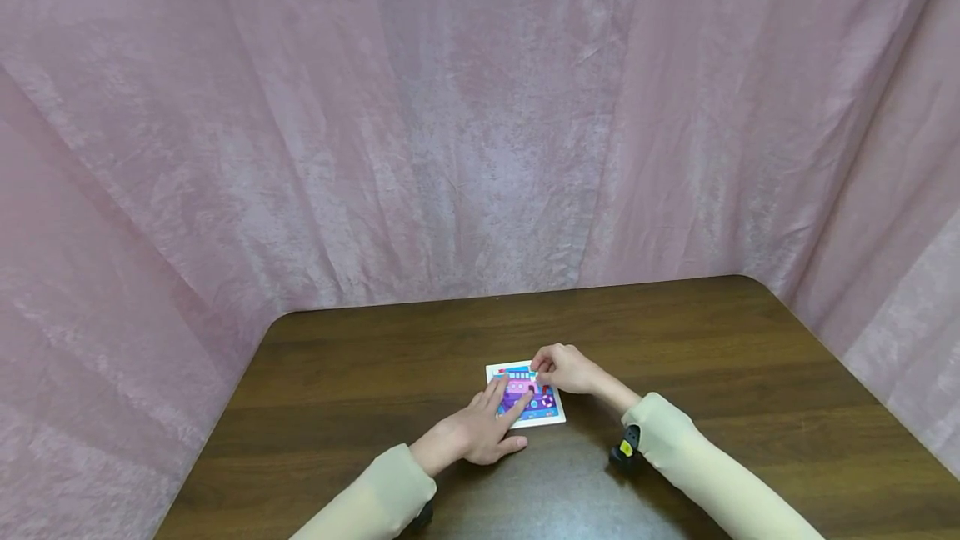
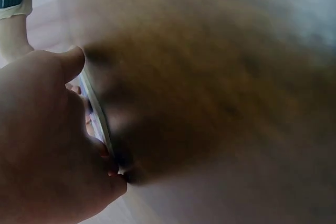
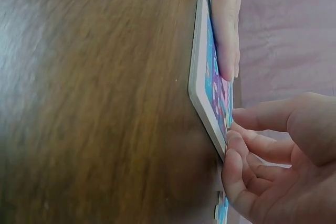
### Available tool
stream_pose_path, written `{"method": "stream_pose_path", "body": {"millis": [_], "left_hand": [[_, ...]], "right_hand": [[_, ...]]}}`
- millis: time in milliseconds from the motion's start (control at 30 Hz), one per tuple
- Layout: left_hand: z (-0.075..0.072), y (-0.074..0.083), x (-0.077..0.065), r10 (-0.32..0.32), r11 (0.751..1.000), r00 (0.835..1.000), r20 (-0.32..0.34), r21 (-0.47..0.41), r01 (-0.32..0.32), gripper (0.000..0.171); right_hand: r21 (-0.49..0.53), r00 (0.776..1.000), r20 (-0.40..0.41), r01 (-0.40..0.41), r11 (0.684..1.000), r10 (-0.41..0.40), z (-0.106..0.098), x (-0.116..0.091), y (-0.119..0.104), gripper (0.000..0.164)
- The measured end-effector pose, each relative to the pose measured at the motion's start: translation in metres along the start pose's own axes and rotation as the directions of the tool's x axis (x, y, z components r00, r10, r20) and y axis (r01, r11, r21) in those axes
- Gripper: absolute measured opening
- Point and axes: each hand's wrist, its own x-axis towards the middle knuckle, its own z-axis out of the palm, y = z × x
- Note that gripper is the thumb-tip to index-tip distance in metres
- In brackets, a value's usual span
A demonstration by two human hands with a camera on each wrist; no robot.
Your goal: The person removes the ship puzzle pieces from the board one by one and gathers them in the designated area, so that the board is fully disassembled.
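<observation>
A flat white-framed jigsaw puzzle (image 1: 556, 418) with a colourful ship picture lies on the table. My left hand (image 1: 482, 429) rests on its left part, fingers spread and straight, covering some of the picture. At the far right corner, my right hand (image 1: 567, 369) pinches a small puzzle piece (image 3: 229, 121) between thumb and fingertips, low against the board; most of the piece is hidden by the fingers. In the right wrist view, another blue jigsaw piece (image 3: 222, 211) shows just beyond the board, partly behind the right hand.
The brown wooden table (image 1: 360, 373) extends around the puzzle on all sides. A pink curtain (image 1: 480, 123) hangs behind its far edge. Each wrist wears a dark camera, the right one (image 1: 627, 445) with a yellow label.
</observation>
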Motion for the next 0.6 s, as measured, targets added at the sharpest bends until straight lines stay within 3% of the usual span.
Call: {"method": "stream_pose_path", "body": {"millis": [367, 600], "left_hand": [[-0.0003, 0.0001, 0.0002, -0.037, 0.999, 0.999, 0.034, -0.019, 0.038, 0.072], [-0.0025, -0.0007, 0.0021, -0.036, 0.998, 0.999, 0.037, -0.047, 0.038, 0.072]], "right_hand": [[0.025, 0.999, 0.008, -0.054, 0.998, 0.054, 0.0064, 0.0006, -0.0027, 0.011], [0.031, 0.995, -0.081, -0.058, 0.998, 0.06, 0.0049, 0.0039, -0.0033, 0.006]]}}
